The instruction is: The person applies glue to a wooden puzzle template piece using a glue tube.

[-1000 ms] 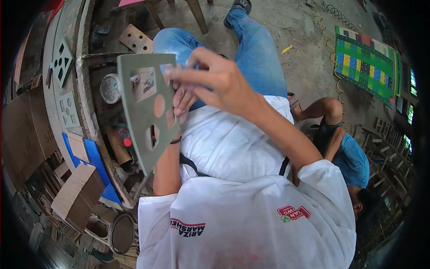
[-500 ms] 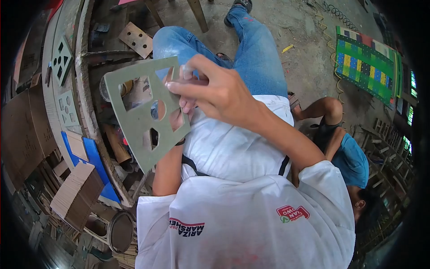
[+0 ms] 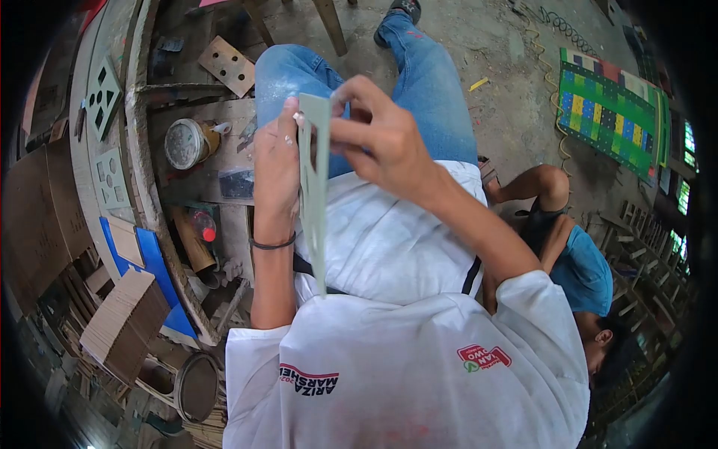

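Note:
A thin grey-green panel (image 3: 317, 187) with cut-out shapes stands nearly edge-on in front of my lap. My left hand (image 3: 275, 168), with a dark band at the wrist, grips its left side near the upper end, thumb up by the edge. From the other side my right hand (image 3: 385, 138) reaches to the panel's upper part with its fingers bent and pressed together. Their tips are partly behind the panel, so what they pinch, if anything, cannot be made out. Whitish residue shows on my left thumb.
To the left, a bench (image 3: 138, 150) carries two similar cut-out panels (image 3: 103, 97). A paint-stained tub (image 3: 185, 144), a red-capped bottle (image 3: 203, 224) and a cardboard box (image 3: 126, 325) are nearby. A person in a blue shirt (image 3: 587, 269) crouches at right, below a green patterned board (image 3: 613, 108).
The panel has turned from showing its broad face to nearly edge-on. My left hand, hidden behind it before, now shows. My right hand has shifted slightly right and up.

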{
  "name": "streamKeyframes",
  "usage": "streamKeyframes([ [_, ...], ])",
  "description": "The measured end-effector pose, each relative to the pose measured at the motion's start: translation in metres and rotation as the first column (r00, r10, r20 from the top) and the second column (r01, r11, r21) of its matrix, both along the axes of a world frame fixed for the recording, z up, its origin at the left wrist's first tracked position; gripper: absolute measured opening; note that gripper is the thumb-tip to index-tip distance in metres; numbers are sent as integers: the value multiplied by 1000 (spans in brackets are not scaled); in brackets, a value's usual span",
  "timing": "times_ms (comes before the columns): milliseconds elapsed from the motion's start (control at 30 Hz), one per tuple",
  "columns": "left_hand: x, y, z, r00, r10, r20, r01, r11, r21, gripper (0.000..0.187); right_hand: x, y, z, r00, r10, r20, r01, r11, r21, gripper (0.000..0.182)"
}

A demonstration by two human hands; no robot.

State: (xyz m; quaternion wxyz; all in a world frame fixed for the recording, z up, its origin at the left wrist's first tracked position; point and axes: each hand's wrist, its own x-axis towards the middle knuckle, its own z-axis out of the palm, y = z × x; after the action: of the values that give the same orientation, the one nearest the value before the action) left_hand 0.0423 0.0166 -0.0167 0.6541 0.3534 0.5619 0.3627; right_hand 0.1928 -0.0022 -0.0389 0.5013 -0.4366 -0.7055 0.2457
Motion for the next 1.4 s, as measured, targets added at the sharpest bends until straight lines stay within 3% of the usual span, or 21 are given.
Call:
streamKeyframes([
  [100,2,-1,1,995,-40,-89,45,998,54,43,1,-6,0,995,51,-91,-57,997,-59,43],
  [133,1,-1,-2,985,-72,-158,81,995,53,49,6,-3,-5,992,31,-124,-31,1000,4,46],
  [233,7,-1,5,970,-82,-230,104,991,83,52,4,-3,-8,985,28,-172,-32,999,-20,48],
  [267,7,-2,7,971,-77,-228,98,992,81,52,6,-6,-3,995,35,-95,-38,999,-36,49],
  [333,9,-2,8,969,-124,-215,137,989,47,48,8,-5,-15,996,21,-90,-26,998,-61,48],
  [500,6,-2,-9,995,-62,-79,65,997,46,48,8,-3,-28,993,-18,-114,12,998,-55,42],
  [600,1,-3,-9,1000,-31,1,31,999,31,46,12,-2,-36,976,-169,-135,141,971,-193,37],
  [767,2,-2,-14,999,2,40,-2,1000,4,44,6,-5,-20,977,-56,-207,35,994,-105,37],
  [867,18,-5,-4,998,9,-62,-12,999,-44,41,-3,-1,-13,978,-26,-207,13,998,-66,44],
  [967,19,-7,-4,991,131,-38,-131,991,3,44,-4,0,-31,983,1,-186,-24,992,-123,47],
  [1033,6,-10,-12,999,53,2,-53,991,-124,39,-7,2,-31,981,6,-194,-20,998,-66,48],
  [1200,-3,-24,-22,1000,24,0,-24,984,-175,39,-2,-13,-29,997,-32,-72,26,997,-79,44],
  [1267,-13,-29,-28,861,53,505,-39,999,-37,41,9,-15,-28,997,-47,-54,41,994,-103,43],
  [1367,-16,-30,-26,786,30,618,41,994,-100,37,12,-15,-24,998,-60,-26,55,987,-151,41],
  [1400,-12,-32,-26,758,46,650,45,991,-122,32,6,-14,-19,998,-12,-63,6,996,-93,40],
])
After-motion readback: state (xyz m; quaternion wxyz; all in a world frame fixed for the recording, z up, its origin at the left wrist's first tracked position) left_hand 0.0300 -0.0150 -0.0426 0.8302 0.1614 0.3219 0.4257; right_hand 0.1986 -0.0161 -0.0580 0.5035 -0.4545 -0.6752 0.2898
